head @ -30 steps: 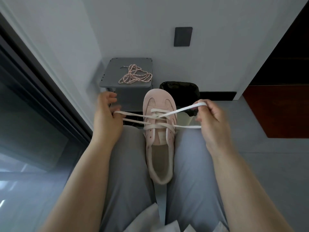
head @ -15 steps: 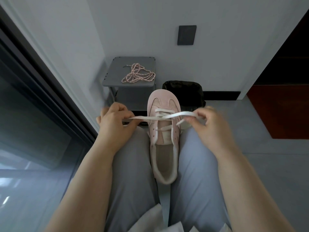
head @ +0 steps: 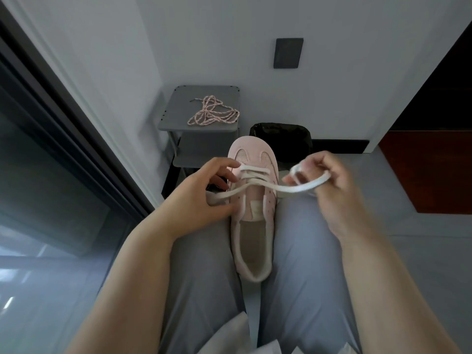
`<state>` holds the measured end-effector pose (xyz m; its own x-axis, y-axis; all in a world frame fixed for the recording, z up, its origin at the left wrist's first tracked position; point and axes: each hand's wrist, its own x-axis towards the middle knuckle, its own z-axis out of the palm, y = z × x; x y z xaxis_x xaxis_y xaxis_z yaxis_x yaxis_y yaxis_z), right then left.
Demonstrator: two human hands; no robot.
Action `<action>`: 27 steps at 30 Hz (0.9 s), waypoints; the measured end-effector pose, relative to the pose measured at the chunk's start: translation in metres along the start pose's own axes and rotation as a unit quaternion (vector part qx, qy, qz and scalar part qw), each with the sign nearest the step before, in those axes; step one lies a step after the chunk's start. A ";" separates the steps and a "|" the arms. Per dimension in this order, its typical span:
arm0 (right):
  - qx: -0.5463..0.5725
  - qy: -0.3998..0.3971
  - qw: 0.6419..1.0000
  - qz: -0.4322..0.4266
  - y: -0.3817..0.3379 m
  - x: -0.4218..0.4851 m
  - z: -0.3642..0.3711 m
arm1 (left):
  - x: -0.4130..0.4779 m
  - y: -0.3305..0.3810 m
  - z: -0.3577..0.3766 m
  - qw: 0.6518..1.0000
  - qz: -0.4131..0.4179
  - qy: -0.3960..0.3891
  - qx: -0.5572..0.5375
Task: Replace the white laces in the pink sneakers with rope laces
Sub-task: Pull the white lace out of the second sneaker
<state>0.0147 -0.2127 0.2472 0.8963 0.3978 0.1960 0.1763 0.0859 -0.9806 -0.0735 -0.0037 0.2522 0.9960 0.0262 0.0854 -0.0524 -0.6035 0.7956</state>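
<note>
**Q:** What is shown?

**A:** A view down onto a seated person's lap is given. One pink sneaker (head: 255,208) is held between the thighs, which are clad in grey trousers (head: 204,251). Its toe is pointed away and its opening is turned upward.

**Q:** How are the hands placed?

**A:** The left hand (head: 196,198) is closed on one end of the white lace (head: 288,189) at the shoe's left side, and a fingertip is laid on the front crossings. The right hand (head: 334,185), blurred, is raised just right of the shoe. Its fingers are curled and the lace's other end is looped round them. One strand is stretched across the shoe between the two hands.

**Q:** What has changed in the last second?

**A:** A second ago the lace was crossed over more rows and drawn out taut to both sides. Now only the two rows nearest the toe are seen threaded. The eyelets nearer the opening are left bare.

**Q:** What is meant by that for the task?

**A:** Removal of the white lace from this shoe is judged well advanced but not finished. The rope laces (head: 214,116) are seen lying in a loose tangle on a small grey worktop (head: 178,123) against the wall, well apart from the shoe. A black bin (head: 281,136) is set beside it. No second sneaker is seen.
</note>
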 end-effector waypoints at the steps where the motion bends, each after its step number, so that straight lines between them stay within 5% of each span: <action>1: -0.068 -0.035 0.997 -0.006 0.002 0.000 0.002 | 0.002 0.002 -0.003 0.999 -0.016 -0.046 0.010; 3: -0.174 -0.096 0.980 -0.020 0.008 0.000 0.005 | 0.008 0.005 -0.004 0.995 -0.050 -0.083 0.015; 7: -0.142 -0.142 0.979 -0.032 0.008 0.002 0.004 | 0.024 0.006 0.013 0.995 -0.045 0.093 0.013; 14: -0.192 0.123 0.974 0.009 0.011 0.003 0.000 | 0.035 0.004 0.016 0.994 -0.055 0.079 0.054; 15: -0.168 0.087 0.982 0.019 0.009 0.000 -0.004 | 0.035 0.004 0.018 0.993 -0.047 0.078 0.074; 18: -0.007 -0.183 0.982 0.043 -0.008 -0.012 -0.022 | 0.034 0.006 0.024 0.990 0.010 0.089 0.105; 20: 0.035 -0.235 0.971 0.040 -0.018 -0.015 -0.025 | 0.032 0.006 0.026 0.987 0.049 0.106 0.111; 22: -0.009 -0.114 0.993 0.033 -0.018 -0.009 -0.020 | 0.028 0.007 0.027 0.985 0.056 0.124 0.110; 24: -0.169 -0.022 0.985 0.015 -0.013 0.003 -0.007 | 0.025 0.008 0.026 0.985 0.049 0.136 0.097; 27: -0.308 -0.048 0.950 0.032 -0.001 0.014 0.012 | 0.025 0.008 0.027 0.987 0.037 0.132 0.081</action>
<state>0.0222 -0.1956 0.2509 0.8776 0.4675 0.1065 0.3533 -0.4803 -0.8028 -0.0466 -0.0292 0.2450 0.9353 0.1717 0.3095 -0.0900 -0.7303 0.6771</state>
